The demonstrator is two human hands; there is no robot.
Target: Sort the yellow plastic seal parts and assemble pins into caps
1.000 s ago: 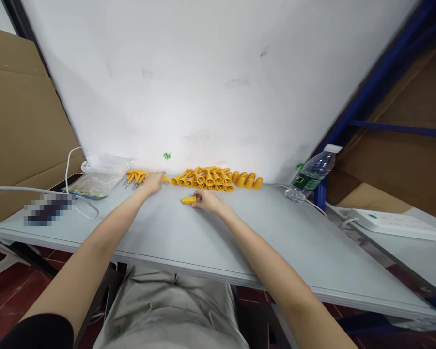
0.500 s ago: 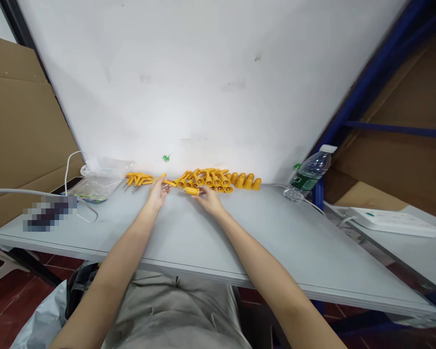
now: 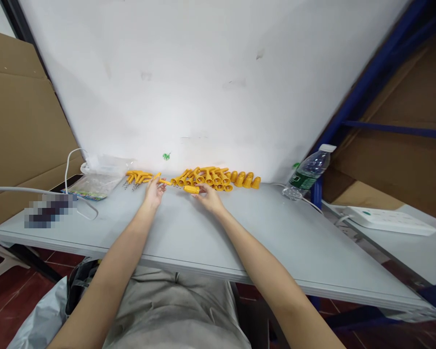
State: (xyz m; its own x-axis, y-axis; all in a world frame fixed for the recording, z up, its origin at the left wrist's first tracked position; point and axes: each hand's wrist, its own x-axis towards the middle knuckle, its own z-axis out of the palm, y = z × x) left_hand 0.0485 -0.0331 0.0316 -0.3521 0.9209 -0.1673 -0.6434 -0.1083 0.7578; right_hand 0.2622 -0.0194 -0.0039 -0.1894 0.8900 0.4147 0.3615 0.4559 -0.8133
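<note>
My left hand [image 3: 154,190] is pinched on a yellow T-handled piece [image 3: 160,179], lifted a little above the grey table [image 3: 261,242]. My right hand [image 3: 210,197] grips a yellow cap [image 3: 191,189] by its right end. The tip of the handled piece meets the cap's open end between my hands. Behind them, along the white wall, lie a row of assembled yellow pieces [image 3: 207,177], a few loose yellow caps [image 3: 245,180] to the right, and a small heap of T-handled pieces with metal screws [image 3: 135,178] to the left.
A clear plastic bag [image 3: 96,180] and a white cable [image 3: 80,207] lie at the far left. A water bottle [image 3: 307,173] leans at the back right, beside a blue rack post [image 3: 349,104]. A white power strip [image 3: 388,220] rests on the neighbouring table. Cardboard stands at both sides.
My left hand took a T-handled piece from the left heap and brought it rightward. My right hand lifted the cap off the table and met it.
</note>
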